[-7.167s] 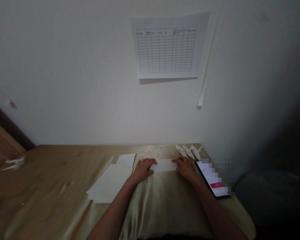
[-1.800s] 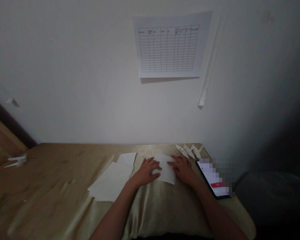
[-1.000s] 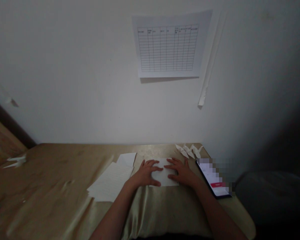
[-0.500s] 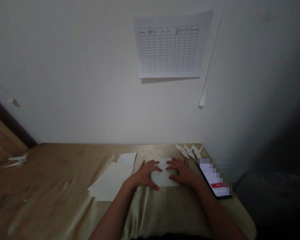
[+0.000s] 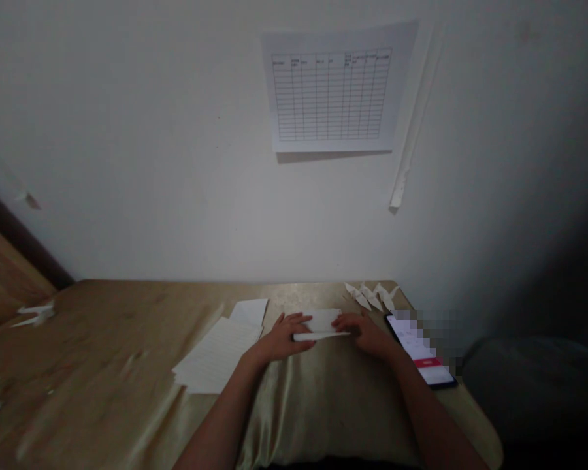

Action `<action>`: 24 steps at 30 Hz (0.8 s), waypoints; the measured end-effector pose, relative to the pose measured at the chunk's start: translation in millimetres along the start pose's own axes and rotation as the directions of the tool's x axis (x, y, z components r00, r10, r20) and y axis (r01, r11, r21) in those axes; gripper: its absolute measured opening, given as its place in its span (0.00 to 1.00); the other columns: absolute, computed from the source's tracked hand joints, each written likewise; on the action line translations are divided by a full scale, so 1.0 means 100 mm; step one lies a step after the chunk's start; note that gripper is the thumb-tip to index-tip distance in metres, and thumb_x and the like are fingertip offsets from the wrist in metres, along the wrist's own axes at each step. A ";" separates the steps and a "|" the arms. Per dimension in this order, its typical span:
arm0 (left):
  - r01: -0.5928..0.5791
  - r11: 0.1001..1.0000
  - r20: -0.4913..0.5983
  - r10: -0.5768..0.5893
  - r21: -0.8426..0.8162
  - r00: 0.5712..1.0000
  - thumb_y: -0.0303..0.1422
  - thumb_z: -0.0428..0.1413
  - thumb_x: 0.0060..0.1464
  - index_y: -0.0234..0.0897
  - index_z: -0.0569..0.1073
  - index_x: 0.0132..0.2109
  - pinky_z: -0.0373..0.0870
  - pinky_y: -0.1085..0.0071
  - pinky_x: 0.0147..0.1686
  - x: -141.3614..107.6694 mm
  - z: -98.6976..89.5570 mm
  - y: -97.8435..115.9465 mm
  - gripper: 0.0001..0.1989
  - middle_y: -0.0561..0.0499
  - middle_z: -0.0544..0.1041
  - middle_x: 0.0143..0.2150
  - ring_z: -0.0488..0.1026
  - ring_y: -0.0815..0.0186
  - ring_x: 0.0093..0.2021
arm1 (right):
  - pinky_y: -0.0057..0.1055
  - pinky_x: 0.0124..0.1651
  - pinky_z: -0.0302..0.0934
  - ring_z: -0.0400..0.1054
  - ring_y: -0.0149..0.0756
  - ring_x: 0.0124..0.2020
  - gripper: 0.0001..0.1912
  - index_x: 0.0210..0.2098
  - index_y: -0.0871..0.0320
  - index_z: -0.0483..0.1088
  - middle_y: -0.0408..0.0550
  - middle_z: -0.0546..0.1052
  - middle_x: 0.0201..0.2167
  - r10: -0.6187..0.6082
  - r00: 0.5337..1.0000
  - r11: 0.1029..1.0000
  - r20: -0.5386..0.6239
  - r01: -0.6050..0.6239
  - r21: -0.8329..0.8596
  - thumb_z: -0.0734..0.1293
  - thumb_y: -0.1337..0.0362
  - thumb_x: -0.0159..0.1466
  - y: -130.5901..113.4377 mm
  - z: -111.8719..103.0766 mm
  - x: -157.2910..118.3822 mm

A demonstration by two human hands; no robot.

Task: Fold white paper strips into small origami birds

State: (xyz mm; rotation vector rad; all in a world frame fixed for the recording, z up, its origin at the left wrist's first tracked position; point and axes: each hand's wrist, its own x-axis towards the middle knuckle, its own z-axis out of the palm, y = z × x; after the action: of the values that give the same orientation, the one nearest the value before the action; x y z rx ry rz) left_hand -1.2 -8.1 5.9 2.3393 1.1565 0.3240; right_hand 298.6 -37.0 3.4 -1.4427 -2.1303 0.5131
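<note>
A small white sheet of paper (image 5: 323, 320) lies on the cloth-covered table in front of me, its near edge bent up and over toward the far side. At its left end, my left hand (image 5: 281, 338) has its thumb at the raised edge and its fingers on top, closed on the paper. My right hand (image 5: 369, 335) grips the right end with bent fingers; its thumb is partly hidden. Between the two hands, the middle of the paper shows.
Left of my hands lies a stack of lined paper (image 5: 215, 358). Several folded paper birds (image 5: 371, 297) sit at the back right, near a phone (image 5: 424, 352) with a lit screen. Another folded paper piece (image 5: 36, 315) is at far left. A printed table sheet (image 5: 332, 98) hangs on the wall.
The paper lay flat under spread fingers; now its near edge is lifted and folded away from me. Both hands have closed on its ends, and the left thumb has moved up.
</note>
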 end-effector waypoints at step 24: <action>-0.045 0.996 -0.320 0.067 0.075 0.945 0.37 0.57 0.68 0.44 0.84 0.52 0.71 0.53 0.65 0.14 0.16 -0.12 0.13 0.42 0.80 0.59 0.76 0.54 0.60 | 0.52 0.72 0.48 0.69 0.49 0.60 0.10 0.39 0.55 0.80 0.54 0.83 0.49 0.203 0.961 0.922 -0.191 -0.253 -0.293 0.66 0.61 0.70 -0.28 0.29 0.21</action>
State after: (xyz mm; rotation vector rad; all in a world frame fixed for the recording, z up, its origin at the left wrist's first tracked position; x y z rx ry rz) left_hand 6.4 4.1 -13.8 2.4427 1.2670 0.7223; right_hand 253.7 -28.9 0.3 -1.8581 -1.9932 0.1335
